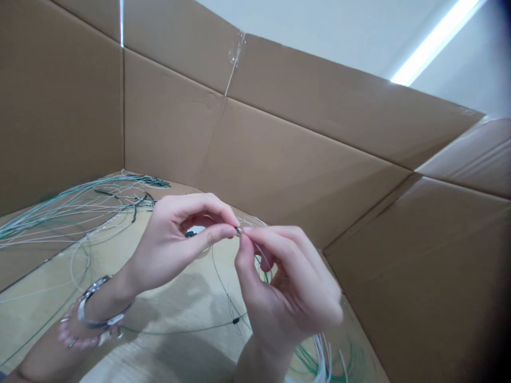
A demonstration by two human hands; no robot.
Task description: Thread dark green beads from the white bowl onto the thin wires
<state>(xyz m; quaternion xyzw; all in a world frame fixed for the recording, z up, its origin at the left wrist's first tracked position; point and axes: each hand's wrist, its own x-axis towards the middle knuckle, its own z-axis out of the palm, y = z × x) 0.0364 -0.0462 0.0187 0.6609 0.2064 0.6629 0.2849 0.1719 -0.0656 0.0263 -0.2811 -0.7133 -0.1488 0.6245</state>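
Note:
My left hand pinches a tiny dark, shiny piece between thumb and forefinger; its exact kind is too small to make out. Right beside it, the thumb and forefinger of my right hand are closed at the other end of this piece, on a thin white wire that curves back under the fingers. Both fingertips almost meet above the table. Through the gap in my left hand, part of a round white container with dark bits shows. Below, a thin green wire bears a small black piece.
A long bundle of white and green wires with dark ends lies at the left. Another wire bundle is under my right forearm. Tall cardboard walls enclose the pale tabletop at the back and sides.

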